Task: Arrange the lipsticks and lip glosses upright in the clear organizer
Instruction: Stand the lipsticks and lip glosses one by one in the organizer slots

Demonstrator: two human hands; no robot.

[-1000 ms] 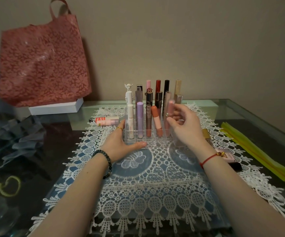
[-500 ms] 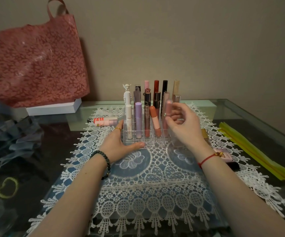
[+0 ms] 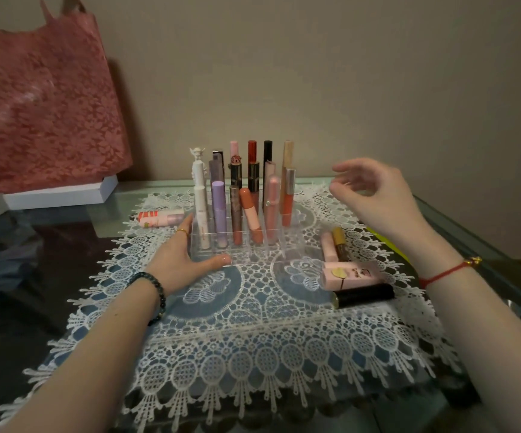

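Head: flat left hand (image 3: 179,260) touches organizer (image 3: 253,257); relaxed empty right hand (image 3: 374,195) near loose tubes (image 3: 351,275).

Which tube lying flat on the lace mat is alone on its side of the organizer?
The pink tube with red stripes, left of the clear organizer. The other four tubes lie together on its right.

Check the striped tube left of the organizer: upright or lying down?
Lying down. The striped tube rests on its side on the lace mat, outside the organizer, near the left hand.
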